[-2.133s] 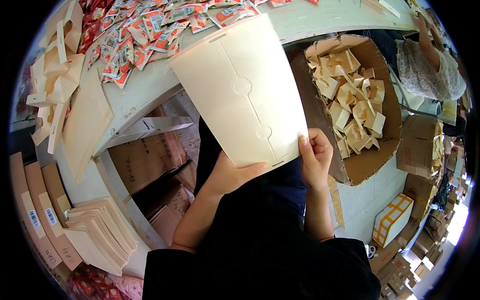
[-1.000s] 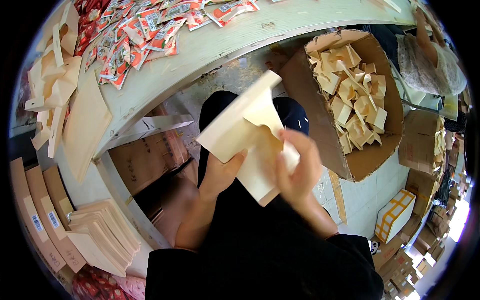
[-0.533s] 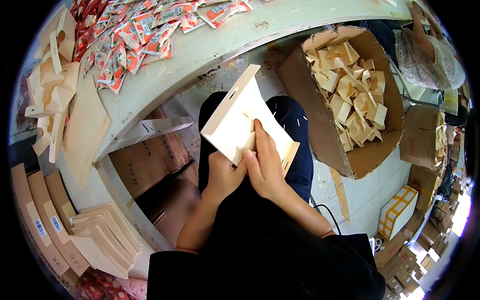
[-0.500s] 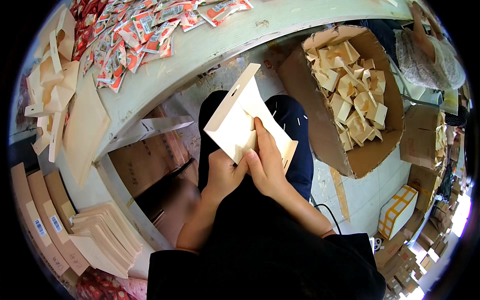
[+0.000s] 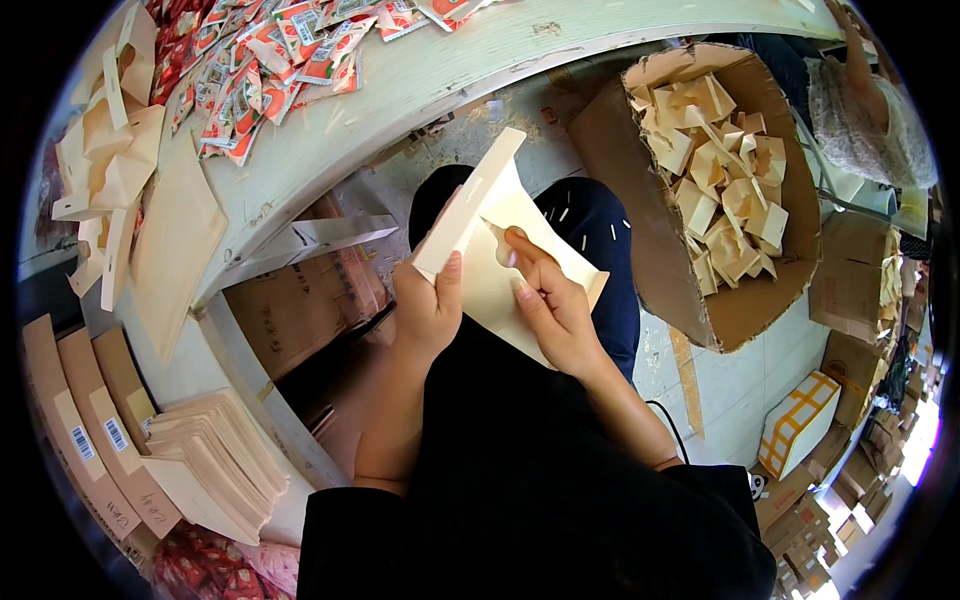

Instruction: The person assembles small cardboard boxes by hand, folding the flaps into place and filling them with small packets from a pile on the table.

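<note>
A cream folded cardboard insert [image 5: 519, 286] is held over my lap, its long side flap [image 5: 470, 205] standing up on the left. My left hand [image 5: 430, 305] grips the near left end of that flap, thumb on the inner side. With curled fingers, my right hand [image 5: 556, 315] holds the panel at a cut-out near its middle. The index fingertip lies at the edge of the cut-out, and the thumb rests on the panel below. Some of the right fingers are hidden behind the card.
A big carton [image 5: 640, 200] of folded inserts stands on the right. Small red-and-white packets [image 5: 300, 50] cover the far tabletop. Folded inserts [image 5: 115, 170] and a stack of flat cards [image 5: 215, 455] lie left. A person's sleeve [image 5: 865, 125] shows top right.
My left hand has moved from the near middle of the card to its left flap. That flap has folded further up. My right hand has shifted slightly right.
</note>
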`<action>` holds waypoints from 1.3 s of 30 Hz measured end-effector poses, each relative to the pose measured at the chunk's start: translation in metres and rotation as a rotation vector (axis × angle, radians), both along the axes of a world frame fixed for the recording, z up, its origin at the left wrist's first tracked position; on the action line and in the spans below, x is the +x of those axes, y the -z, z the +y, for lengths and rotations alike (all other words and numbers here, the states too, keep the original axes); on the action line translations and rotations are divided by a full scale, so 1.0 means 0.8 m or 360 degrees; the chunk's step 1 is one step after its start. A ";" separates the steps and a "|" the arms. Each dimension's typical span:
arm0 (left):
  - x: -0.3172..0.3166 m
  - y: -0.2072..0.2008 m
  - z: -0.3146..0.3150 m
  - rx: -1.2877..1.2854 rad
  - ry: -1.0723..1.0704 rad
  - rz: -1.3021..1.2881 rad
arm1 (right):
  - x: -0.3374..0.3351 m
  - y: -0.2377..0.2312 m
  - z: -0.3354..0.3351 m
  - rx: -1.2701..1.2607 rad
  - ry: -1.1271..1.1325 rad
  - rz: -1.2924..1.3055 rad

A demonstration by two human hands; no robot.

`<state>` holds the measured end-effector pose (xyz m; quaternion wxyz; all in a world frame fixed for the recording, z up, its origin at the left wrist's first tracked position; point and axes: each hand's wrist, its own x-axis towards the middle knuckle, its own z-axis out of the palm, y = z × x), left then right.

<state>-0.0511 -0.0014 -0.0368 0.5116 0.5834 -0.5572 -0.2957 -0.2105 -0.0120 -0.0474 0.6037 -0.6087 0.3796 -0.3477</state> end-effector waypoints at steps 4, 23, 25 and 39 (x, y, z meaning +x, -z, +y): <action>0.006 0.002 -0.002 -0.0144 0.0091 -0.0314 | 0.001 -0.011 0.000 -0.0087 -0.0012 0.0124; -0.006 0.078 -0.011 0.1320 0.1724 0.4233 | 0.014 -0.048 0.021 -0.0648 -0.0548 0.0617; -0.011 0.110 -0.022 0.1832 0.2286 0.4739 | 0.017 -0.052 0.020 -0.0582 -0.0533 0.0590; -0.003 0.130 -0.039 0.2279 0.2699 0.4182 | 0.022 -0.059 0.014 -0.0734 -0.0647 0.0702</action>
